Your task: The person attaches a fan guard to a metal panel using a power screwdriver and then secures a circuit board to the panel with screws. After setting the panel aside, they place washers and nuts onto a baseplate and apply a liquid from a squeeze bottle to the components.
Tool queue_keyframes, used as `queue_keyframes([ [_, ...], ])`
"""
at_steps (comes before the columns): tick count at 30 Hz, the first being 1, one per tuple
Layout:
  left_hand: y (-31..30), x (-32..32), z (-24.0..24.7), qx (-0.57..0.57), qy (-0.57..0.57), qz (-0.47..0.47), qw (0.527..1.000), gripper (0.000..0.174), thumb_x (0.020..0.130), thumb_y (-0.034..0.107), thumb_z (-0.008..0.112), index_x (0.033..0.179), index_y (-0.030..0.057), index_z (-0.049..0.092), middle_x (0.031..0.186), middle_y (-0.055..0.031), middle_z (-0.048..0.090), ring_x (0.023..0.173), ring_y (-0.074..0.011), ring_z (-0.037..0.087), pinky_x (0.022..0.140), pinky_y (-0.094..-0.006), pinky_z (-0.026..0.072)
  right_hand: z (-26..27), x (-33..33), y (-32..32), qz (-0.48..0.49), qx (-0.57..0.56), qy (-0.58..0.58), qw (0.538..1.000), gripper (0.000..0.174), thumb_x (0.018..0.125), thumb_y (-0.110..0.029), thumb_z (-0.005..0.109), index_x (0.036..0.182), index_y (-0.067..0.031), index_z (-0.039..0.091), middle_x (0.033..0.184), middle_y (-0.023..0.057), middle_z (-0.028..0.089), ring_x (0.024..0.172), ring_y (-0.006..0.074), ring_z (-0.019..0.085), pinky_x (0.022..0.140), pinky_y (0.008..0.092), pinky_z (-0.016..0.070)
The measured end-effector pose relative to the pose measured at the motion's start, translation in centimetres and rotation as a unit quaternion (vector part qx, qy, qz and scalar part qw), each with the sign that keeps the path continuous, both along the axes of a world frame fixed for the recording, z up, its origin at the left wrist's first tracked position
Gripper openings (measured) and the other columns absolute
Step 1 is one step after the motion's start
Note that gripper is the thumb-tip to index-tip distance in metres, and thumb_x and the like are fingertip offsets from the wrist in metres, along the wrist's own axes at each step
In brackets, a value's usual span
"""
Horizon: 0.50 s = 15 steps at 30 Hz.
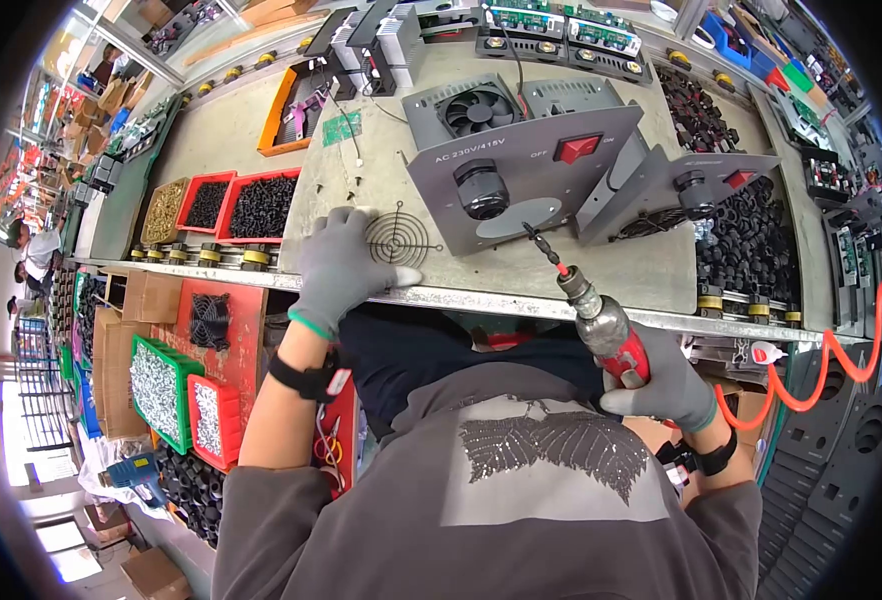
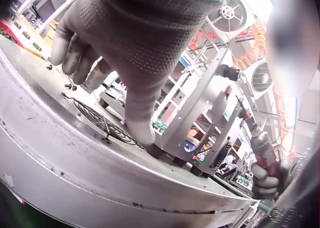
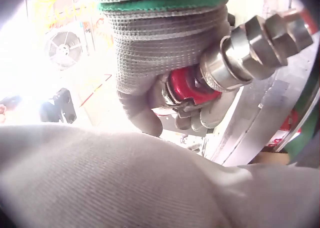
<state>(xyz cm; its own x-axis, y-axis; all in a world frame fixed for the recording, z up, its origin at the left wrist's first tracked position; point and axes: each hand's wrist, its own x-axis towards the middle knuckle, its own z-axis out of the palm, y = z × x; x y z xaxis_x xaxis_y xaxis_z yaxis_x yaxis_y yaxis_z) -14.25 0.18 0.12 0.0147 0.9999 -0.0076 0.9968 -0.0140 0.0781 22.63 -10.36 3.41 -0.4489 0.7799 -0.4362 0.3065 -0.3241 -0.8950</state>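
My left hand (image 1: 346, 262), in a grey glove, is at the front edge of the worktable, its thumb stretched out near a black wire fan guard (image 1: 398, 238). In the left wrist view the fingers (image 2: 75, 58) hang loosely curved beside a few small dark screws (image 2: 70, 86). The guard lies flat on the tabletop. My right hand (image 1: 667, 385) grips a red and silver air screwdriver (image 1: 606, 330), its bit pointing up toward a grey metal housing (image 1: 521, 175). That housing carries a black cable gland (image 1: 482, 190), a red switch (image 1: 578, 149) and a fan (image 1: 478, 112).
A second grey panel (image 1: 651, 190) leans at the right of the housing. Red trays (image 1: 259, 208) of black parts and an orange bin (image 1: 286, 120) stand on the left. Loose black fittings (image 1: 746, 240) fill the right side. A coiled orange hose (image 1: 801, 400) hangs at the right.
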Motion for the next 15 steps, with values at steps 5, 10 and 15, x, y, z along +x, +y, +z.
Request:
queue_keyframes([
  [5,0.0,-0.3,-0.3,-0.058,-0.084,0.036,0.994,0.084,0.051,0.046,0.094,0.117,0.0077,0.060,0.116,-0.0157,0.065,0.115,-0.0339,0.061,0.095,-0.0420,0.0493,0.6,0.5,-0.5,-0.001,0.027,-0.012,1.000,0.051,0.065,-0.013,0.082,0.110,-0.0013,0.061,0.075,-0.0016,0.056,0.068,0.0081,0.049,0.065,0.0262,0.0433],
  [10,-4.6,-2.1,2.4,-0.046,-0.377,-0.037,0.924,0.044,0.079,0.000,0.075,0.121,-0.0004,0.062,0.093,-0.0087,0.068,0.089,-0.0147,0.065,0.080,-0.0289,0.0523,1.6,2.3,-2.2,-0.062,0.039,-0.018,0.997,0.047,0.066,-0.014,0.082,0.105,-0.0013,0.061,0.071,-0.0031,0.053,0.066,0.0067,0.047,0.063,0.0261,0.0421],
  [15,-5.7,4.8,3.7,0.114,-0.304,-0.230,0.917,0.041,0.081,0.005,0.079,0.120,0.0036,0.068,0.096,-0.0112,0.074,0.079,-0.0152,0.070,0.073,-0.0271,0.0542,1.3,2.4,-2.9,-0.129,-0.030,-0.007,0.991,0.040,0.067,-0.011,0.081,0.100,-0.0024,0.059,0.072,-0.0045,0.050,0.067,0.0057,0.045,0.063,0.0252,0.0404],
])
